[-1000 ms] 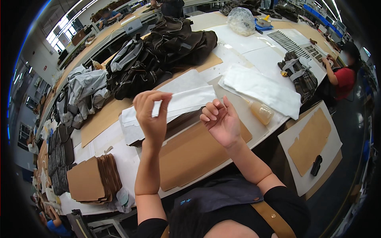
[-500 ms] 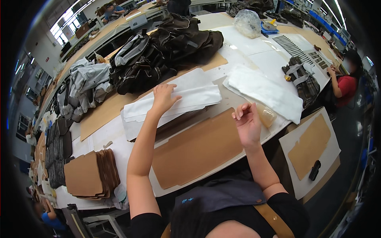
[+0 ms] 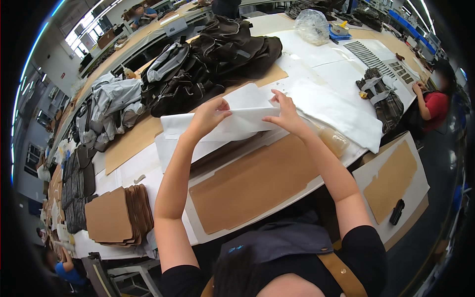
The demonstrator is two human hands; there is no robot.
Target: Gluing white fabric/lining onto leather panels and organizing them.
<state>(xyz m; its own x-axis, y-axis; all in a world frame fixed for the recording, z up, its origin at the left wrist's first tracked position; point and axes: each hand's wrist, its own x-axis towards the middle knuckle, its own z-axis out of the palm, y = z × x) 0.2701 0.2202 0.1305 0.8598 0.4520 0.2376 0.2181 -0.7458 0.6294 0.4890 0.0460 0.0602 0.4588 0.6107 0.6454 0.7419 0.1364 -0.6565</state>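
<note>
A long white sheet (image 3: 242,120), lifted at its upper edge, lies across a stack of white and brown pieces. My left hand (image 3: 212,116) pinches that edge near its middle between thumb and fingers. At the sheet's right end, my right hand (image 3: 287,114) has thumb and fingers spread apart around the corner, and I cannot see a firm grip there. Closer to me lies a large brown panel (image 3: 257,183) with notched edges, flat on a white board. To the right rests a thick pile of white sheets (image 3: 336,111).
Dark bags (image 3: 232,49) and grey bags (image 3: 116,99) are heaped beyond the stack. Brown cut pieces (image 3: 109,215) are piled at left. A clear-wrapped amber bundle (image 3: 334,141) sits near my right forearm. A person in red (image 3: 435,109) works at the far right.
My right hand has moved left and forward to the sheet's right end. My left hand has gone from resting on the sheet to pinching its edge, which is now raised.
</note>
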